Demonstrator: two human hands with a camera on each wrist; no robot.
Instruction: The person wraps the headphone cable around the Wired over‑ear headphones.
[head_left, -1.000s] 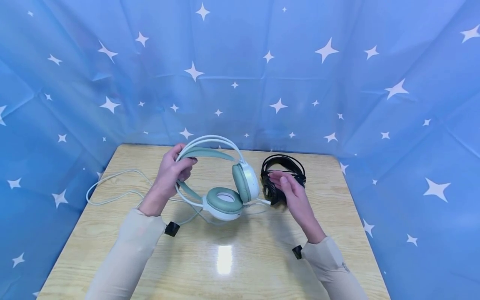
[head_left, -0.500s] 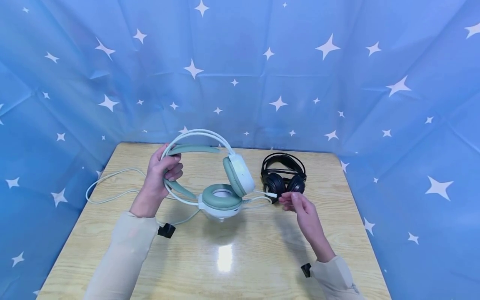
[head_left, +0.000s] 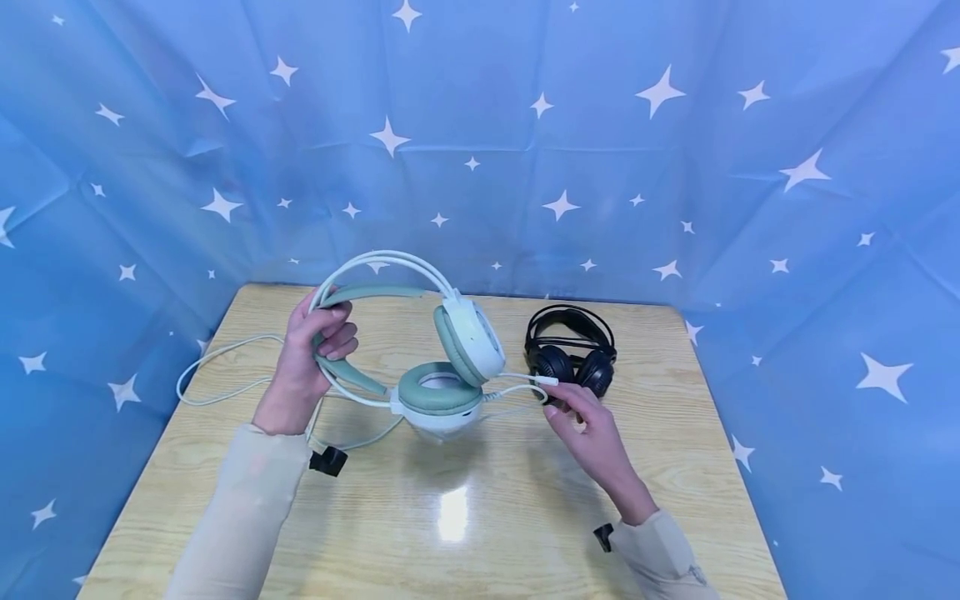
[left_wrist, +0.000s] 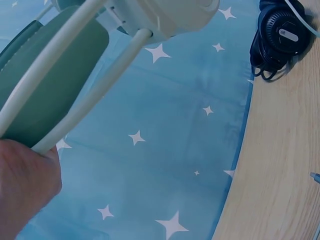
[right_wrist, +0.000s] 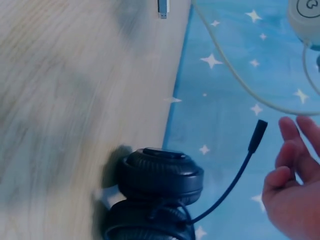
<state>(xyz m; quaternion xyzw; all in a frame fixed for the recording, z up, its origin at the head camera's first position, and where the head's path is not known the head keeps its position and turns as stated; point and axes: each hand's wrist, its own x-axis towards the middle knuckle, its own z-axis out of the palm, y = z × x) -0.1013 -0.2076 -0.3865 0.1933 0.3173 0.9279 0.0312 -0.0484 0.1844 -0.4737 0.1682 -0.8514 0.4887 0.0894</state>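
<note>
In the head view, a white and green headset [head_left: 441, 390] is held up over the table. My left hand [head_left: 303, 358] grips its headband [head_left: 382, 258] from the left side, fingers curled round it. The left wrist view shows this hand [left_wrist: 27, 185] at the padded green band [left_wrist: 55, 80]. From the right, my right hand [head_left: 588, 429] reaches toward the headset's white microphone tip [head_left: 547, 381] and cable [head_left: 517, 388]. Its fingertips are at or very near them; contact is unclear. In the right wrist view, the fingers [right_wrist: 290, 160] lie loosely bent just below the cable [right_wrist: 235, 82].
A black headset [head_left: 555, 362] with a microphone boom [right_wrist: 235, 185] lies on the wooden table [head_left: 660, 400], behind my right hand. The white cable [head_left: 217, 354] loops over the table's left part. A USB plug [right_wrist: 163, 9] shows on the table. A blue starry cloth [head_left: 480, 150] surrounds the table.
My left hand has carried the white and green headset left and slightly up, turning it a little. My right hand drew back from in front of the black headset, then came toward the microphone tip.
</note>
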